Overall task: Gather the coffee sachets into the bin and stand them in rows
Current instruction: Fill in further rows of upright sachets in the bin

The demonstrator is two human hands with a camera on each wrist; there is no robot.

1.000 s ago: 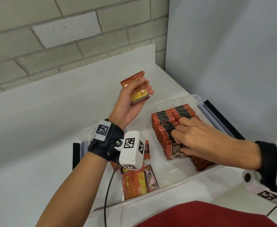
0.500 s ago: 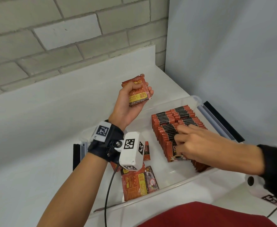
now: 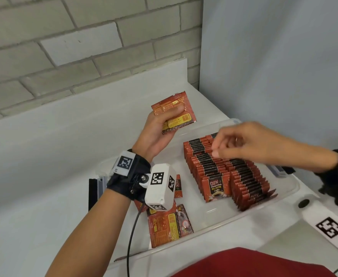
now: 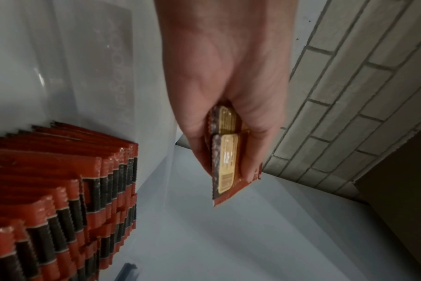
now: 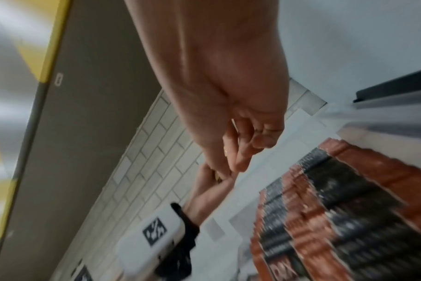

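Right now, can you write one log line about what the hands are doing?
left hand: grips small stack of orange foil coffee sachets | right hand: empty, above standing sachet rows | clear plastic bin: loose sachets lying flat

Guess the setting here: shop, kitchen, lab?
Probably a lab-style recording bench, not a shop or kitchen, though that's a guess. A plain white table stands in a corner of painted brick wall, bearing only a clear plastic bin of coffee sachets, and both wrists carry marker-tagged cameras.
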